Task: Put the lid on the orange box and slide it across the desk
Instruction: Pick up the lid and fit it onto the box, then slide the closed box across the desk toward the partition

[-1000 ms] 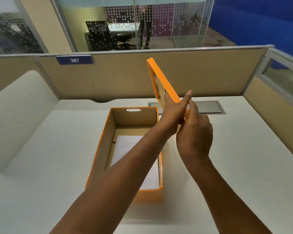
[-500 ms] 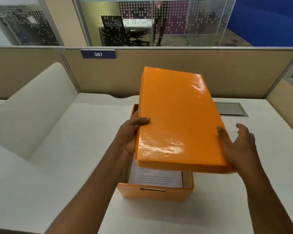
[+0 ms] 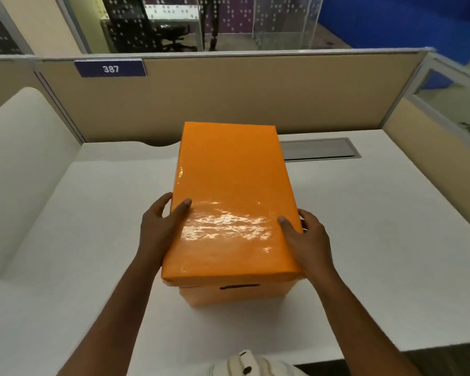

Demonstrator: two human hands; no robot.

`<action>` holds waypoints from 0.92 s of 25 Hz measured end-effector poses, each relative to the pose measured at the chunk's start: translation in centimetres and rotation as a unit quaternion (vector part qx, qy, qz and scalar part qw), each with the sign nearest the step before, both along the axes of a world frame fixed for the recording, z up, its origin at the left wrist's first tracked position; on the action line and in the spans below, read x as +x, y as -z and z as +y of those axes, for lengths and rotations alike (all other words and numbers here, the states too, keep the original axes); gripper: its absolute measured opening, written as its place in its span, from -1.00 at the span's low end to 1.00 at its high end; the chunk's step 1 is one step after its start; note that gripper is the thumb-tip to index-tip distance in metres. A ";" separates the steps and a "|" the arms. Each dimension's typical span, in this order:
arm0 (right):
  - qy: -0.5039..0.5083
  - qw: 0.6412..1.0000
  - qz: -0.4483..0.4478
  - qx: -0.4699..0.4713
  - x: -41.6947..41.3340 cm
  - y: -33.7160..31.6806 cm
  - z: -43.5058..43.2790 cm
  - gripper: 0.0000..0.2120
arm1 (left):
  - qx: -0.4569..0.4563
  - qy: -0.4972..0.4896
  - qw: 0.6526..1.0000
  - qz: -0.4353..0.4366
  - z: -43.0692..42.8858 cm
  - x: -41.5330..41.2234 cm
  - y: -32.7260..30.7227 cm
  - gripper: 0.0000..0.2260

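The lid (image 3: 229, 202) sits over the orange box (image 3: 236, 293) mid-desk (image 3: 377, 240), seemingly seated; left hand (image 3: 160, 229) and right hand (image 3: 307, 237) clasp its 2 long edges, thumbs on top; capping looks finished; next, a level push across

White desk (image 3: 364, 240), tan partition (image 3: 255, 99), glass wall (image 3: 228, 20) behind.

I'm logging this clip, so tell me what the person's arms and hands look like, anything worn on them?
Both forearms are bare, with no sleeves in view. The left hand and right hand show no gloves, rings or watch. Low in the frame sits a bit of cream striped clothing with dark buttons.
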State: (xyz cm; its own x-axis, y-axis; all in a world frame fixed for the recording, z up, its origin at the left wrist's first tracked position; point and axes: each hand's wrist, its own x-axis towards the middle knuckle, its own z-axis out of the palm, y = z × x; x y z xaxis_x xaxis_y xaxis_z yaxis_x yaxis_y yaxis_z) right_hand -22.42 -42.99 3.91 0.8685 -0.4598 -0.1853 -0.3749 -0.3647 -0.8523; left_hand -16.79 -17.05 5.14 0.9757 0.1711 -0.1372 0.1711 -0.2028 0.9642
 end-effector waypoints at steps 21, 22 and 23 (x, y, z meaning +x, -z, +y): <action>-0.017 0.996 -0.037 -0.081 1.4 5.4 -0.4 -0.75 | -0.015 0.087 0.991 0.097 -0.2 -0.1 6.2 -0.54; -0.027 0.994 -0.028 -0.101 1.6 5.5 -0.4 -0.71 | -0.022 0.089 0.991 0.095 -0.4 -0.2 6.4 -0.54; -0.037 0.991 -0.017 -0.126 1.9 5.6 -0.6 -0.66 | -0.023 0.089 0.992 0.092 -0.6 -0.3 6.5 -0.53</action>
